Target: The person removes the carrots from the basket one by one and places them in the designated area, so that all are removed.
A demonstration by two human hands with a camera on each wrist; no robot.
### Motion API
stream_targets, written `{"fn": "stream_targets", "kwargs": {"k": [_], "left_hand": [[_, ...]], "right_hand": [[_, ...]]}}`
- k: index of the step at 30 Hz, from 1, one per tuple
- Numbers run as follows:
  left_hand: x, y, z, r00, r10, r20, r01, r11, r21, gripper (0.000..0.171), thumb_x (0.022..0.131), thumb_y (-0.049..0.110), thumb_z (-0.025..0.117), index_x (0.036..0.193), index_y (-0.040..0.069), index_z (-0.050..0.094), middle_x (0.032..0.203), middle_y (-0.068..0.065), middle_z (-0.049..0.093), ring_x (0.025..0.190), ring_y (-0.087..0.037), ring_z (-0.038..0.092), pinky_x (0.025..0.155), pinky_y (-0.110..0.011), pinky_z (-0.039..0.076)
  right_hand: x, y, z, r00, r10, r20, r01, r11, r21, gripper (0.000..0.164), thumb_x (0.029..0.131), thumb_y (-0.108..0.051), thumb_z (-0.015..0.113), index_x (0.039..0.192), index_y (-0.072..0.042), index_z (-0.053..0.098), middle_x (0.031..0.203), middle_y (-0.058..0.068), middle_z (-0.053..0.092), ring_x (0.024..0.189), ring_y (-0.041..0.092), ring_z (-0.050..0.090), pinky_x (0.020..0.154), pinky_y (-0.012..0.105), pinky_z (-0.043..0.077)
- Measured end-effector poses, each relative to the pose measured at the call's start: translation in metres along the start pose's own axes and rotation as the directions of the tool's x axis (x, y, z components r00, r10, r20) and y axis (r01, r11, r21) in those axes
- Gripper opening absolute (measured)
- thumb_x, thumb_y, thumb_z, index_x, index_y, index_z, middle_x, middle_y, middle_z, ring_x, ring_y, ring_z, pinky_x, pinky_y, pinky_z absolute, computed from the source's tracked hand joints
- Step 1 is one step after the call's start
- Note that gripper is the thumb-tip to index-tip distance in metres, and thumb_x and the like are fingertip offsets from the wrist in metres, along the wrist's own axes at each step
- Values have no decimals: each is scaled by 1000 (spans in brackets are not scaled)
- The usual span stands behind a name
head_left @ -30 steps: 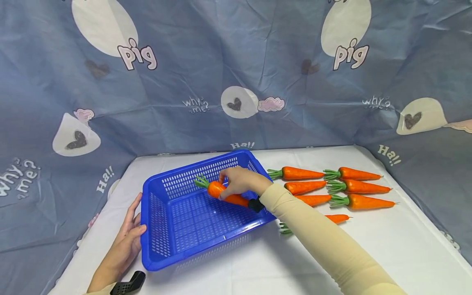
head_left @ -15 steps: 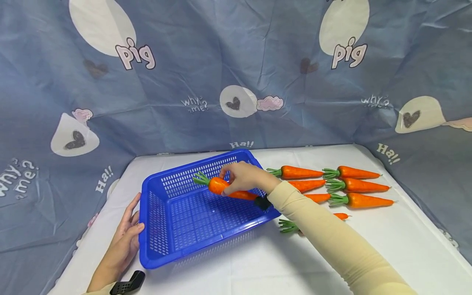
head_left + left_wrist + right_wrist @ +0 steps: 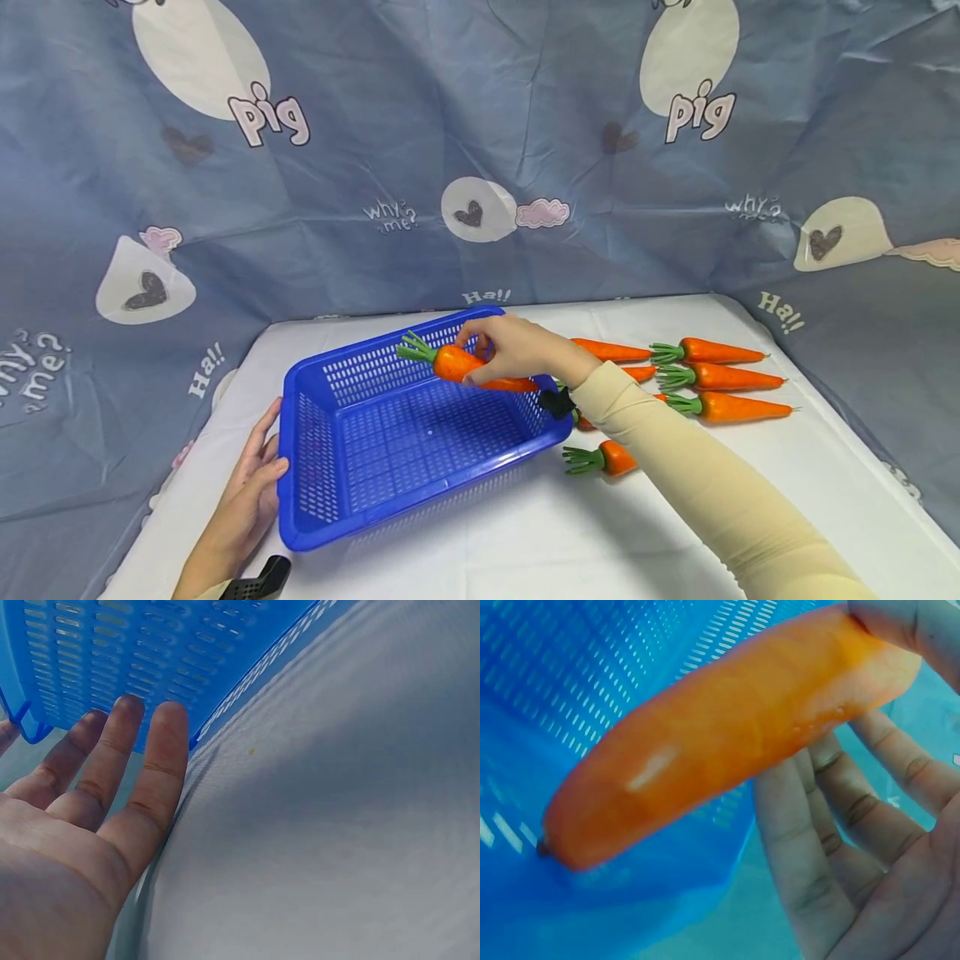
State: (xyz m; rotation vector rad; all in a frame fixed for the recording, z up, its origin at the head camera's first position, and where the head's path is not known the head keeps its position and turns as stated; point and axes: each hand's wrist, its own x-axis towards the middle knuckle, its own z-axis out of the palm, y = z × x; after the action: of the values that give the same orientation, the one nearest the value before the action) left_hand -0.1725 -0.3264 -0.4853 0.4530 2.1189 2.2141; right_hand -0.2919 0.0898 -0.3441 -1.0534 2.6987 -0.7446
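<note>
Over the blue perforated basket (image 3: pixel 435 442), my right hand (image 3: pixel 517 346) pinches an orange carrot (image 3: pixel 457 364) between thumb and fingers, its green stems pointing left. In the right wrist view the carrot (image 3: pixel 712 735) spans the picture with its tapered tip at the lower left, in front of the basket's perforated wall (image 3: pixel 570 667). At the basket's left end, my left hand (image 3: pixel 243 492) touches the outside of the rim. Its fingers (image 3: pixel 166 742) are nearly straight against the wall in the left wrist view, with the thumb tip near the rim.
Right of the basket several carrots lie on the white tablecloth (image 3: pixel 525 533), three of them stacked in a column (image 3: pixel 738 377) at the far right. A single carrot (image 3: pixel 615 458) is nearer, partly behind my right forearm. A patterned blue cloth (image 3: pixel 360 275) hangs behind.
My right hand has moved up and to the right with the carrot, lifting it higher over the basket. The left hand stays at the basket's left end.
</note>
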Motion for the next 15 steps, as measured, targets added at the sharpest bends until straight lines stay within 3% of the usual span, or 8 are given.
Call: {"fn": "stream_targets", "kwargs": {"k": [8, 15], "left_hand": [[-1, 2, 0, 1000, -15, 18, 15, 1000, 11, 76, 110, 7, 34, 174, 34, 4, 163, 15, 38, 139, 1, 55, 102, -25, 57], [-1, 3, 1, 999, -27, 18, 27, 1000, 1, 77, 108, 9, 37, 174, 34, 4, 164, 12, 38, 140, -2, 55, 104, -27, 57]], "right_hand": [[-11, -2, -14, 997, -58, -42, 59, 998, 19, 46, 88, -32, 88, 127, -15, 70, 92, 2, 70, 84, 21, 68, 78, 27, 57], [-18, -4, -22, 998, -48, -39, 49, 998, 31, 48, 89, -32, 87, 130, -17, 70, 99, 2, 73, 89, 15, 70, 85, 29, 60]]}}
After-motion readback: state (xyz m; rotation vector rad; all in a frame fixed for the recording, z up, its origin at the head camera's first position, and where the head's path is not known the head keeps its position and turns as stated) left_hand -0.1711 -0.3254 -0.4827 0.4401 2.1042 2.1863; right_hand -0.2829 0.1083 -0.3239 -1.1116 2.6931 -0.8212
